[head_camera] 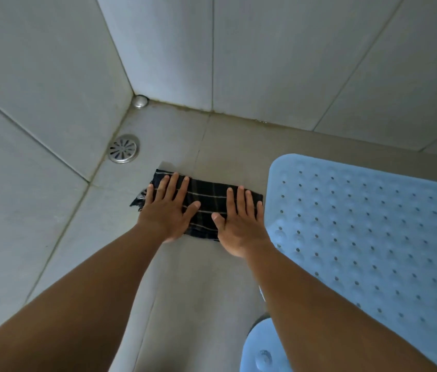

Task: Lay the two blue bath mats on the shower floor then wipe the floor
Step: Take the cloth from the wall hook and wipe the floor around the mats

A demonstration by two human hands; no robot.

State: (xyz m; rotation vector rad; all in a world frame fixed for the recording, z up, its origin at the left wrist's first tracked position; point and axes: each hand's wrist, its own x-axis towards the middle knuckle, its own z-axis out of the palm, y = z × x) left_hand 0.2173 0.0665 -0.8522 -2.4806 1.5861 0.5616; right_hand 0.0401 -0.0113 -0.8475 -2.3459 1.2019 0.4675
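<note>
A dark plaid cloth [206, 200] lies flat on the grey tiled shower floor [198, 277]. My left hand [167, 208] presses on its left half with fingers spread. My right hand [238, 221] presses on its right half, palm down, fingers together. One blue bath mat [373, 237] with holes and bumps lies on the floor to the right, its rounded corner close to my right hand. A second blue mat [263, 350] shows only partly at the bottom, behind my right forearm.
A round metal floor drain [123, 149] sits near the left wall, beyond the cloth. A small metal cap [140, 101] is in the far corner. Grey tiled walls close the space on the left and at the back.
</note>
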